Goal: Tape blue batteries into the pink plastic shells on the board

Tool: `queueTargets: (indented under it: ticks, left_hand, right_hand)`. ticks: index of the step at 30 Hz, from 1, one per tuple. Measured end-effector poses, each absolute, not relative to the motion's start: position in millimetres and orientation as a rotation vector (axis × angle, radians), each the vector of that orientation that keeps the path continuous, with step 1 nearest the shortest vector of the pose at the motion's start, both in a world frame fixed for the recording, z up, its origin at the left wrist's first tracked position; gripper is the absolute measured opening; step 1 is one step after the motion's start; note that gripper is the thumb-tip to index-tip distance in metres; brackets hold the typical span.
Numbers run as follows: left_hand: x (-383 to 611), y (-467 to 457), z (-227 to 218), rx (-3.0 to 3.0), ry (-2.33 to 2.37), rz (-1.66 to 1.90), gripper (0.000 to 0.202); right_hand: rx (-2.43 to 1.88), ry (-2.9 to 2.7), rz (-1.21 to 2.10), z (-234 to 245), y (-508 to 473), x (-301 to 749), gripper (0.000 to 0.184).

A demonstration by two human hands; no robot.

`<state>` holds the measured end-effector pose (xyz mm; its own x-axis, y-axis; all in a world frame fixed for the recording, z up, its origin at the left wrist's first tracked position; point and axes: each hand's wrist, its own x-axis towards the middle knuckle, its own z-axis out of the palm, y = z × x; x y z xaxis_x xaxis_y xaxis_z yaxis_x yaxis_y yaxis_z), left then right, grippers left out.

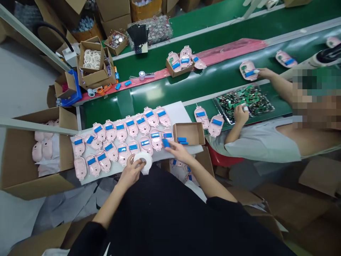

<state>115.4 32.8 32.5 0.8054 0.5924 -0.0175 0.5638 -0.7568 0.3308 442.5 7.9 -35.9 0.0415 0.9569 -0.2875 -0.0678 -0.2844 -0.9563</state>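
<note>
My left hand [130,173] grips a roll of white tape [147,159] by its ring, close to my body at the board's near edge. Between the fingertips of my right hand [181,153] is a blue battery [165,143], just left of an open cardboard box [188,128] with a few blue batteries [182,140] inside. Two rows of pink plastic housings [122,132] cover the white board [174,112], most with a blue battery on them. One housing [80,168] at the left end of the near row shows no battery.
On the right, a co-worker's hands [241,113] are by a tray of green circuit boards [253,99] and a pink housing [247,70]. Cardboard boxes stand left [32,181] and below the board's right end [207,161]. A green conveyor [213,83] runs behind.
</note>
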Motion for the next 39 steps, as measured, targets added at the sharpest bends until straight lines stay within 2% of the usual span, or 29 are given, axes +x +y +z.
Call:
queueTargets:
  ticks: [4,7,9,13,19,25,30,34,37,39]
  left_hand:
    - [115.2,34.7,36.1,2.708,0.761,0.016,0.067]
    - [111.0,36.2,40.7,2.716,0.682,-0.093,0.07]
    - [107.3,39.0,43.9,2.714,0.666,-0.16,0.066]
    - [99.0,46.4,47.1,2.705,0.714,-0.288,0.054]
    - [74.4,31.3,28.6,2.606,0.992,-0.312,0.045]
    - [11.7,34.9,7.7,2.489,1.063,-0.105,0.044]
    - [-83.5,34.4,5.8,2.297,1.025,-0.012,0.04]
    - [-194.3,7.1,-7.6,2.246,1.164,0.136,0.045]
    - [-281.2,-20.4,-23.7,2.157,1.508,0.246,0.035]
    - [-328.1,-41.3,-33.7,2.076,1.649,0.282,0.029]
  right_hand:
    - [-1.408,-1.387,1.455,15.1,11.3,404.4,0.069]
    - [-1.396,-1.546,1.531,24.1,14.0,394.3,0.067]
    - [-1.331,-1.46,1.663,16.4,14.6,387.3,0.065]
    - [-1.222,-0.938,1.893,-13.4,11.4,354.4,0.07]
    - [-1.326,-0.35,1.571,-40.6,-5.5,271.0,0.068]
    - [-1.377,-0.4,1.638,-51.6,3.5,207.6,0.064]
    - [-1.344,-0.256,1.352,-62.9,59.1,115.2,0.059]
    - [-1.464,-0.71,1.281,-76.1,127.6,15.3,0.054]
    - [-1.488,-1.483,1.388,-87.1,150.9,-63.1,0.045]
    - [-1.47,-2.016,1.332,-92.6,154.6,-109.2,0.04]
